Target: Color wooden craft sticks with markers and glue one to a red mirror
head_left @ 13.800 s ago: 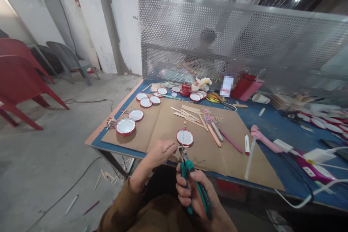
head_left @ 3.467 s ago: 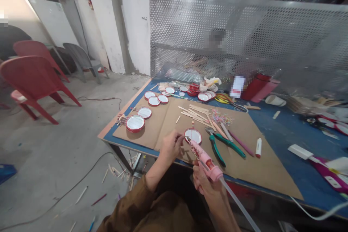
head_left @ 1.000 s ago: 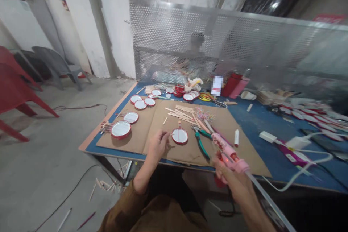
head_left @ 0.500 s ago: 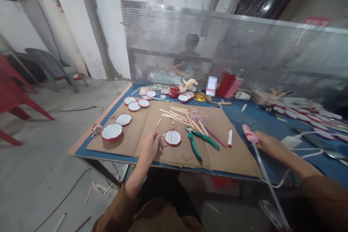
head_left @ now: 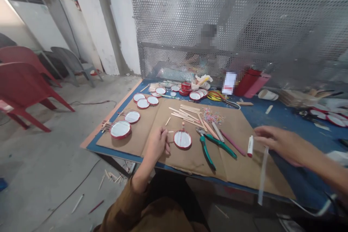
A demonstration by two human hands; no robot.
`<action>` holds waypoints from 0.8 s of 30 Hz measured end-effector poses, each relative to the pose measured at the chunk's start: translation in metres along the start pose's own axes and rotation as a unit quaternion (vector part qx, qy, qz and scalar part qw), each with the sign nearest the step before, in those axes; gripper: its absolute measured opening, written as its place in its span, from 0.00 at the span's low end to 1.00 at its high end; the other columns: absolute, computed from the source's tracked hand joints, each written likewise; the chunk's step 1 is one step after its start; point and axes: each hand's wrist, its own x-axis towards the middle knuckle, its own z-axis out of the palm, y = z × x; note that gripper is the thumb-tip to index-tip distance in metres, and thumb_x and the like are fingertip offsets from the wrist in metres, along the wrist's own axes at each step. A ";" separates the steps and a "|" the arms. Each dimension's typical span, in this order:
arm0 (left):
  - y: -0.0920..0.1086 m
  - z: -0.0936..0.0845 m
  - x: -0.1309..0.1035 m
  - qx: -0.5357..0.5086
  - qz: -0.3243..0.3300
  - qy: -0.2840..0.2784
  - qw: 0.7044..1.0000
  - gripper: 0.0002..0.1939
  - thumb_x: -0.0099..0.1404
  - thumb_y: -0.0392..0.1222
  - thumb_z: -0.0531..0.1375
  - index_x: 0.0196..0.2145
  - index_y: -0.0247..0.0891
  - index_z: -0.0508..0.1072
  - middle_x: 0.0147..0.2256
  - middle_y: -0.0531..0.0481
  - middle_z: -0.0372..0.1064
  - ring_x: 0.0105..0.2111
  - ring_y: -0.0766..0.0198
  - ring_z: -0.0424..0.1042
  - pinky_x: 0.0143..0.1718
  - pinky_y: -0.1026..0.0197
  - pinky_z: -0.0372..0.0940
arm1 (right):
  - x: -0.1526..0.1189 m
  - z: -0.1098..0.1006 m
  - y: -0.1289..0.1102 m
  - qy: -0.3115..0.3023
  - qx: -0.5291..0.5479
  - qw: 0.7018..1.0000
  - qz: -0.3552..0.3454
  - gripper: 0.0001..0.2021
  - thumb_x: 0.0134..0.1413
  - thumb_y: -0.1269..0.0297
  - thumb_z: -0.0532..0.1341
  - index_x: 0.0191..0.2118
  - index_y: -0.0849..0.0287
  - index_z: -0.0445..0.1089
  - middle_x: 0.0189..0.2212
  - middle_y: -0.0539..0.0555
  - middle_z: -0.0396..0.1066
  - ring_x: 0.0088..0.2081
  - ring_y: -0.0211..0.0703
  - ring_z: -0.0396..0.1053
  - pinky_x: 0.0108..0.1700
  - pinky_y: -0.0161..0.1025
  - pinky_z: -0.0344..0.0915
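While pliers [head_left: 208,156] lie between, left hand [head_left: 159,143] curled by disc [head_left: 182,139], right hand [head_left: 274,138] beside marker [head_left: 250,146], both grips unclear

Cardboard [head_left: 152,119] lies on the table [head_left: 258,119]. On it, mid-frame, pliers [head_left: 208,154] lie right of a disc [head_left: 182,139], sticks [head_left: 190,108] behind. Behind the table stands a panel [head_left: 244,25].
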 end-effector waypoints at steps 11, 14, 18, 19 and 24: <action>-0.012 -0.001 -0.014 0.189 0.200 0.139 0.951 0.12 0.67 0.42 0.51 0.26 0.40 0.63 0.24 0.51 0.65 0.29 0.62 0.68 0.32 0.60 0.64 | -0.045 0.109 -0.222 0.013 -0.098 0.993 -0.068 0.16 0.58 0.59 0.61 0.48 0.64 0.67 0.46 0.64 0.73 0.47 0.56 0.69 0.45 0.49 0.63; -0.015 0.001 -0.011 0.292 0.235 0.162 0.913 0.10 0.67 0.37 0.53 0.26 0.39 0.66 0.31 0.46 0.68 0.36 0.58 0.67 0.39 0.57 0.63 | -0.032 0.121 -0.215 -0.039 -0.132 0.990 -0.016 0.24 0.56 0.56 0.63 0.54 0.66 0.64 0.49 0.66 0.72 0.49 0.59 0.68 0.45 0.49 0.61; -0.014 0.006 -0.009 0.353 0.198 0.152 0.902 0.10 0.68 0.35 0.53 0.28 0.38 0.66 0.33 0.45 0.68 0.34 0.59 0.68 0.37 0.59 0.62 | -0.022 0.125 -0.208 -0.107 -0.143 0.984 0.006 0.27 0.56 0.54 0.62 0.56 0.65 0.62 0.46 0.65 0.73 0.47 0.57 0.69 0.44 0.47 0.60; -0.014 0.007 -0.009 0.361 0.185 0.153 0.901 0.10 0.69 0.35 0.53 0.28 0.38 0.66 0.33 0.45 0.68 0.34 0.59 0.68 0.36 0.59 0.62 | -0.022 0.126 -0.208 -0.115 -0.141 0.983 0.006 0.28 0.56 0.53 0.62 0.57 0.65 0.61 0.46 0.65 0.73 0.47 0.57 0.69 0.44 0.47 0.60; -0.010 0.006 -0.010 0.389 0.149 0.151 0.897 0.11 0.70 0.36 0.51 0.29 0.39 0.66 0.32 0.46 0.69 0.33 0.59 0.68 0.33 0.60 0.59 | -0.026 0.134 -0.204 -0.112 -0.106 0.988 -0.008 0.32 0.52 0.53 0.63 0.59 0.66 0.58 0.47 0.66 0.72 0.48 0.60 0.68 0.45 0.49 0.61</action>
